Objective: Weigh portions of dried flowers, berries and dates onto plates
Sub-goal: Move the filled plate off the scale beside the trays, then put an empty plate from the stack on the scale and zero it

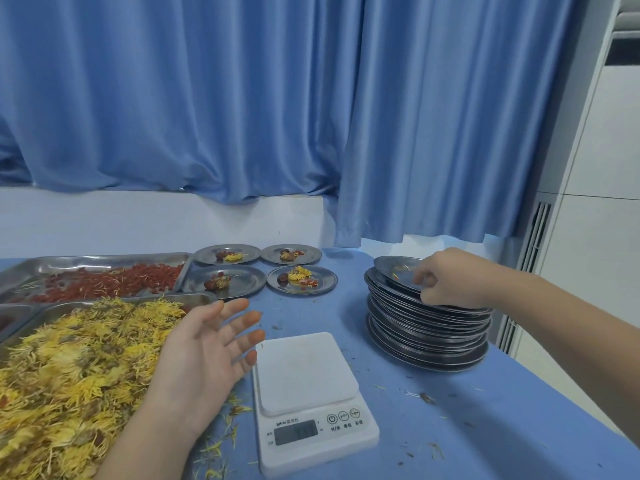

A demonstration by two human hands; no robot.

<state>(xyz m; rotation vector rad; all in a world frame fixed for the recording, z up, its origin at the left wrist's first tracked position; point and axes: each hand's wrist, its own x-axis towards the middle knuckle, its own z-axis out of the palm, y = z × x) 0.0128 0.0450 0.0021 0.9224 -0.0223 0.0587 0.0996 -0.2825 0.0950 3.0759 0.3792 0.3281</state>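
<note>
Right hand [450, 280] pinches top plate [398, 271] of stack [426, 327], plate tilted, far edge raised. Left hand [204, 358] relaxed, fingers spread, beside scale [308, 393].

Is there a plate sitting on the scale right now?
No, the scale platform is bare, and the right hand grips the top plate on the stack.

Big blue curtains [242, 98] fill the top. A white wall [138, 223] sits below them. A tall white cooler [602, 150] stands far right.
</note>
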